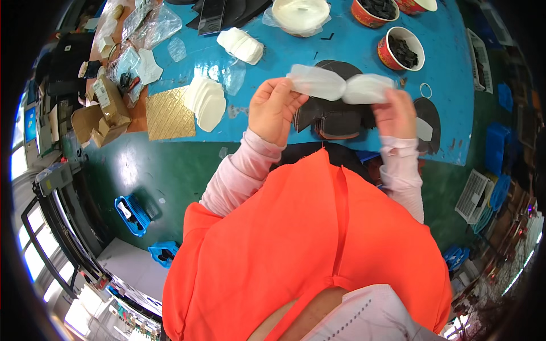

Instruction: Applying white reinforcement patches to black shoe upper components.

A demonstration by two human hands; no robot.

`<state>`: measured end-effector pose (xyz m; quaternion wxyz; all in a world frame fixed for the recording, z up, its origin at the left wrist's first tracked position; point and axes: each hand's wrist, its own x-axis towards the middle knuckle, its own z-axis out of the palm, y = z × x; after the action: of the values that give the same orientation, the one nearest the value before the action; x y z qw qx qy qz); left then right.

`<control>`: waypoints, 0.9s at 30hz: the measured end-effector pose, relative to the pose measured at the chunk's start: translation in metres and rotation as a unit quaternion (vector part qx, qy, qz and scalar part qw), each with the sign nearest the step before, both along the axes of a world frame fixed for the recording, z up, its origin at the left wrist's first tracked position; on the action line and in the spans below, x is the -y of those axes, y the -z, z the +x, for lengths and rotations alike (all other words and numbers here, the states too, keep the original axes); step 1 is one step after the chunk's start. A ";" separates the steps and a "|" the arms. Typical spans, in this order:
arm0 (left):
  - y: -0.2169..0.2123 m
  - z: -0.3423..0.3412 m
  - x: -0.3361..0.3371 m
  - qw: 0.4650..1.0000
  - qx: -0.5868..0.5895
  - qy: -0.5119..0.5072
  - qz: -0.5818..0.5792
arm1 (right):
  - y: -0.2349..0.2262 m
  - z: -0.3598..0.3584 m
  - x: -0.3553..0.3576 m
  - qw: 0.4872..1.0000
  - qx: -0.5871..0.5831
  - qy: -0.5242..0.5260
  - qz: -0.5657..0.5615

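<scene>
In my left hand, thumb and fingers pinch the end of a white, slightly see-through oval sheet. My right hand, smeared a little by motion, grips a second white oval piece, which looks like a thin stack. The two ovals meet end to end in front of me, above several black shaped pieces on the blue table. A fanned stack of white oval pieces lies left of my left hand, partly on a gold quilted sheet.
Red paper tubs of black pieces stand at the far right. A white bowl and a white bundle sit farther back. Clear plastic bags and an opened cardboard box are at left. A black piece lies near my right hand.
</scene>
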<state>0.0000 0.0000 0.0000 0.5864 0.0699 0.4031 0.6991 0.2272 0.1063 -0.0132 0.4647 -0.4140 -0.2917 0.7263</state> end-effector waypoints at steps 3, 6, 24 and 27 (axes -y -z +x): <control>-0.015 0.001 0.001 1.000 0.023 -0.009 -0.013 | -0.007 0.023 -0.018 0.985 0.058 0.081 0.144; -0.023 0.011 0.000 0.998 0.060 0.000 -0.013 | -0.021 0.015 -0.006 0.965 0.149 -0.009 0.216; -0.029 0.031 -0.005 0.586 -0.772 0.182 0.165 | -0.024 0.000 0.025 0.944 0.170 -0.279 -0.039; -0.009 0.031 0.001 0.611 -0.735 0.225 0.189 | -0.014 0.001 0.032 0.946 0.160 -0.273 -0.065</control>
<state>0.0309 -0.0006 0.0091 0.2066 0.7579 0.5295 0.3201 0.2279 0.0739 0.0007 0.1679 -0.4584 -0.4164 0.7670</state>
